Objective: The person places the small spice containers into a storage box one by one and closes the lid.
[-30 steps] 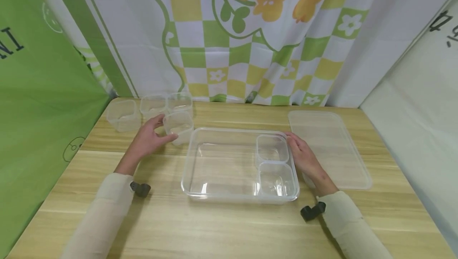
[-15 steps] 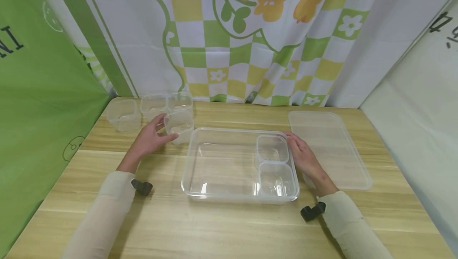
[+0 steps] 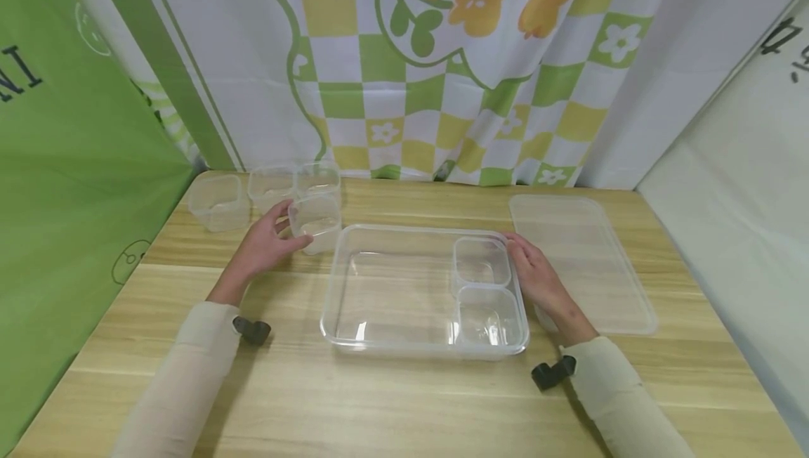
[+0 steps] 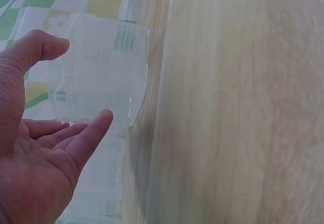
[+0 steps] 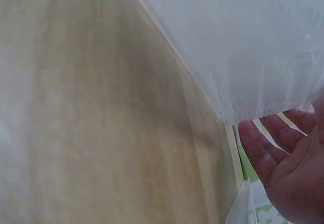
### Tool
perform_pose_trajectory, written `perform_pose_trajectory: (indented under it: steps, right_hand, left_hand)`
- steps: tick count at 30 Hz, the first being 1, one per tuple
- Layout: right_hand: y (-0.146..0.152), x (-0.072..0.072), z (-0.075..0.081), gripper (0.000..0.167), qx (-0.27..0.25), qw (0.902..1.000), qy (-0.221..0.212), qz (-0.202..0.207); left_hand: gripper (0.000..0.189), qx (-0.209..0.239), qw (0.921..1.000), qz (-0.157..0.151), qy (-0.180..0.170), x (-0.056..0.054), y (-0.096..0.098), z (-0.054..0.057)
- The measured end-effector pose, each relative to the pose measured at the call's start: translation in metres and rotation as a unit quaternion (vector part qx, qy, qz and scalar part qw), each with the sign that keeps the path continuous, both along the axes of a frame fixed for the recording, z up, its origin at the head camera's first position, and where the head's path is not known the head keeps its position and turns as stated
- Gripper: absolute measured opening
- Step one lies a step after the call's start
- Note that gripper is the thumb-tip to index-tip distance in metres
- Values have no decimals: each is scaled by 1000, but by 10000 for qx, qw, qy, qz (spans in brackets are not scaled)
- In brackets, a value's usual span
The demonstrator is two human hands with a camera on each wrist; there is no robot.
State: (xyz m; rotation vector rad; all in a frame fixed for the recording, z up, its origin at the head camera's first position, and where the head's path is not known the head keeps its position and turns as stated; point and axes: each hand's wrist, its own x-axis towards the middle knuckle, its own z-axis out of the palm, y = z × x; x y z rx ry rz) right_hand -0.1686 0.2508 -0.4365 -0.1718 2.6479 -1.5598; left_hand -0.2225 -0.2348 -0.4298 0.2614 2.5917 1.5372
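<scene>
My left hand (image 3: 264, 244) holds a small clear plastic container (image 3: 318, 223), thumb at its front wall and fingers at its back left side. In the left wrist view, the small container (image 4: 101, 72) lies between thumb and fingers. My right hand (image 3: 537, 279) touches the right end of a large clear plastic box (image 3: 385, 345) near its far corner. In the right wrist view, the right hand's fingers (image 5: 260, 150) reach under the box's end wall (image 5: 238, 82), fairly straight. Inside the box, two small containers (image 3: 482, 261) stand one behind the other along the right side.
Behind the held container stand two more small containers (image 3: 272, 187), side by side. Another small container (image 3: 219, 201) stands apart at the far left. A flat translucent lid (image 3: 581, 261) lies right of the box on the wooden table (image 3: 404, 409). A patterned curtain (image 3: 404, 93) hangs behind the table.
My left hand and sleeve have shifted very slightly to the right, still at the same small container. The right hand and the large box stay in place.
</scene>
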Motion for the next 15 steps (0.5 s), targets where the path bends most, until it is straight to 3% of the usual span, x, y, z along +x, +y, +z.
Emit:
perform_pose_trajectory:
  steps: [8, 15]
  right_hand:
    - [-1, 0, 0, 53, -45, 10000, 18, 21]
    - [0, -1, -1, 56, -4, 10000, -28, -24]
  left_hand:
    - [95, -300, 9994, 102, 137, 5, 0, 7]
    - [93, -159, 9995, 73, 248, 10, 0, 16]
